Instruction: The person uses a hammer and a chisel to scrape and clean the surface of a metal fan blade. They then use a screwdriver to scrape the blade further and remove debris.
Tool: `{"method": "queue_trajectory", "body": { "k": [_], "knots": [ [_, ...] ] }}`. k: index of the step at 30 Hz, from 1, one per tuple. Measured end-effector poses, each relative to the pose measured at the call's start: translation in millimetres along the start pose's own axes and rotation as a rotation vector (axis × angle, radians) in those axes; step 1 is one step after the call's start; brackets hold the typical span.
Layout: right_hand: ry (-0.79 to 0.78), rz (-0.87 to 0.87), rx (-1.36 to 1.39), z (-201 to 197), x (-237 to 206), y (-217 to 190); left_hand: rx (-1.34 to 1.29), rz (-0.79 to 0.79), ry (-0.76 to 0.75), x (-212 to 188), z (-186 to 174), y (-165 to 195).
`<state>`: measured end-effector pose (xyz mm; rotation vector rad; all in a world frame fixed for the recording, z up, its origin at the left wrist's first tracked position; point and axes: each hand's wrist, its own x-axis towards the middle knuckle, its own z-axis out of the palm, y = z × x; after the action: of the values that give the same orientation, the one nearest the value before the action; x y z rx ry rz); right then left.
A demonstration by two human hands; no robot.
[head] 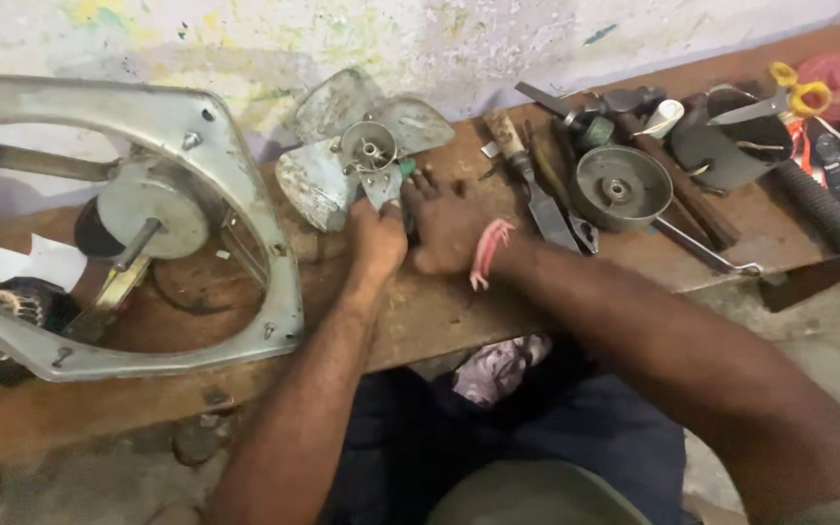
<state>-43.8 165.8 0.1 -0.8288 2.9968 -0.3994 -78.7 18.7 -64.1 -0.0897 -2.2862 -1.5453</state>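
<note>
A grey metal fan blade (342, 146) with a round hub lies on the wooden bench (420, 311) against the wall. My left hand (376, 238) grips the blade's near edge beside the hub. My right hand (449, 219), with a pink thread around the wrist, rests on the bench just right of it, fingers closed around a thin tool with a green handle (406, 167) that points at the hub. The tool's tip is hidden behind my fingers.
A large metal fan frame (196, 126) with its motor and shaft lies at the left. At the right lie files, a round metal pulley (621, 187), a dark cup (731, 146), yellow-handled scissors (794, 92) and a black ribbed handle.
</note>
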Motion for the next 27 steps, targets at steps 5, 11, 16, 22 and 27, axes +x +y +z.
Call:
{"method": "queue_trajectory", "body": {
  "k": [5,11,16,22,27],
  "knots": [
    [0.177,-0.195,0.068,4.4,-17.7,-6.5,-0.085,-0.128,-0.003,-6.6,3.3,-6.0],
    [-0.063,0.083,0.017,-8.6,3.7,-1.2,-0.032,0.109,-0.007,2.4,3.7,-8.7],
    [0.094,-0.178,0.034,7.6,-19.4,-6.4,-0.078,-0.219,-0.016,-6.1,5.1,-7.3],
    [-0.023,0.065,0.010,0.8,7.1,5.6,0.043,0.081,0.005,1.5,1.0,-5.1],
    [0.052,-0.112,0.001,6.6,-12.3,-5.4,-0.075,-0.066,0.010,-2.2,5.8,-8.6]
  ]
}}
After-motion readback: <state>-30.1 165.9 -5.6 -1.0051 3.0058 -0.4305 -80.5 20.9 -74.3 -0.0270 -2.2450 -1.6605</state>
